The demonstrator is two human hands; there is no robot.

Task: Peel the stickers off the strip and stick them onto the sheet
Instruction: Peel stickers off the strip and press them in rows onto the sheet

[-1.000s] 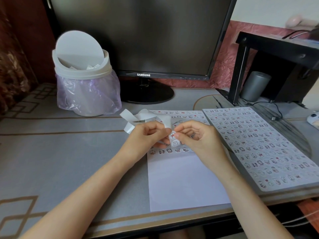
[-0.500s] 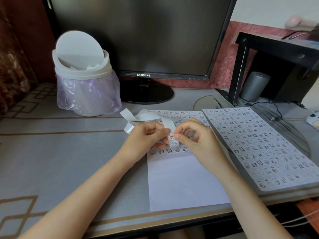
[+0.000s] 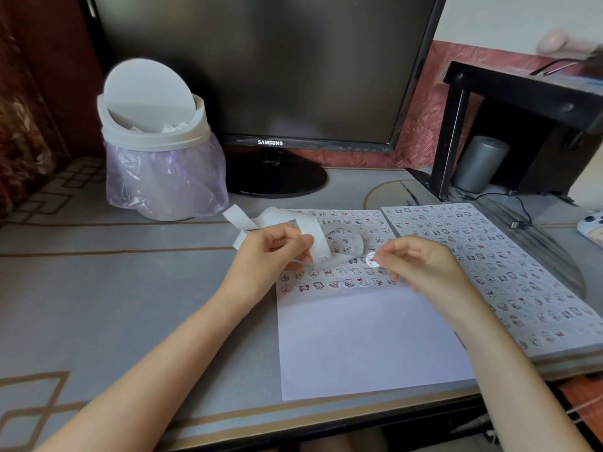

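A white sheet (image 3: 365,340) lies on the desk in front of me, its upper half covered with rows of small cartoon stickers, its lower half blank. My left hand (image 3: 270,256) grips a curling white backing strip (image 3: 315,236) above the sheet's upper left. My right hand (image 3: 421,262) pinches one small round sticker (image 3: 371,259) between thumb and forefinger, held just above the sticker rows and apart from the strip.
A second sheet (image 3: 489,269) full of stickers lies to the right. A white swing-lid bin (image 3: 156,141) with a purple bag stands back left, a monitor (image 3: 261,70) behind, and a black stand (image 3: 522,125) with a grey cylinder at the back right.
My right hand has pulled a sticker off the strip and moved right, away from my left hand. The strip's free end now hangs loose in my left hand.
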